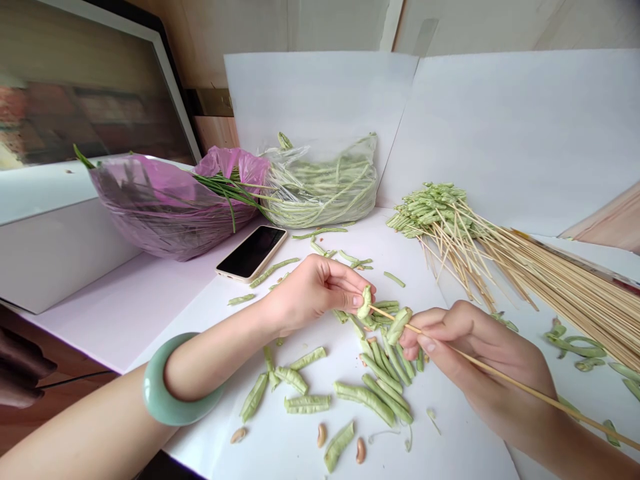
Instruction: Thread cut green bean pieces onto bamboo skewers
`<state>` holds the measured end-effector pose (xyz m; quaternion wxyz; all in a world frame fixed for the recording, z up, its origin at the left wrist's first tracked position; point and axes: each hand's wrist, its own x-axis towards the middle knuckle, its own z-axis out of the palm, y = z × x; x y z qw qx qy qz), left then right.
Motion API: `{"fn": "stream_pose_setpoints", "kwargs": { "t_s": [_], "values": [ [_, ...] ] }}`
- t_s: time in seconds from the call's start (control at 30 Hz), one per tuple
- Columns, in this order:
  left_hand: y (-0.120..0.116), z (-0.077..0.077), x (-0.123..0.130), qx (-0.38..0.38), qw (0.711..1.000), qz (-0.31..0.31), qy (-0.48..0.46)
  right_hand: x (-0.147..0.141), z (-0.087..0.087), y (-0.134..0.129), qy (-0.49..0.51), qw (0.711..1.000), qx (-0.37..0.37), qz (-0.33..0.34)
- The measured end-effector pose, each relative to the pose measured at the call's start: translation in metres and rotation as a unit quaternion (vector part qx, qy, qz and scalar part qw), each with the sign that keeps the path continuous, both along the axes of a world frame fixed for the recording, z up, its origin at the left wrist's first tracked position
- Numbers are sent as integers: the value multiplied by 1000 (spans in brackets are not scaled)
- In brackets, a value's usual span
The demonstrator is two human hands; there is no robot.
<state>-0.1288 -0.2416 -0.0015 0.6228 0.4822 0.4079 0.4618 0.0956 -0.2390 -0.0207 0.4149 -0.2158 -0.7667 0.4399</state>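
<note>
My left hand (325, 287) pinches a knotted piece of green bean (367, 302) at the tip of a thin bamboo skewer (475, 363). A second bean knot (399, 325) sits a little lower on the same skewer. My right hand (480, 353) grips the skewer just below that knot, thumb and fingers closed round it; its other end runs off past my wrist to the right. Under both hands lie cut bean pieces (385, 390) on the white sheet, with loose brown bean seeds (361, 451) closer to me.
A phone (253, 253) lies behind my left hand. At the back stand a purple bag (170, 207) of greens and a clear bag (325, 183) of long beans. Loaded skewers (435, 207) and a bundle of bare bamboo skewers (565, 287) lie to the right.
</note>
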Motion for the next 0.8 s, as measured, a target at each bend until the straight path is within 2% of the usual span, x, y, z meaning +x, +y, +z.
{"fn": "stream_pose_setpoints", "kwargs": {
  "t_s": [0.4, 0.63, 0.8],
  "values": [
    [-1, 2, 2, 3, 999, 25, -41, -4, 5, -3, 3, 998, 40, -44],
    [-1, 2, 1, 28, 999, 13, -24, -2, 5, -3, 30, 999, 21, -14],
    [-2, -1, 4, 39, 999, -32, -16, -2, 2, -2, 17, 1000, -6, 16]
  ]
}}
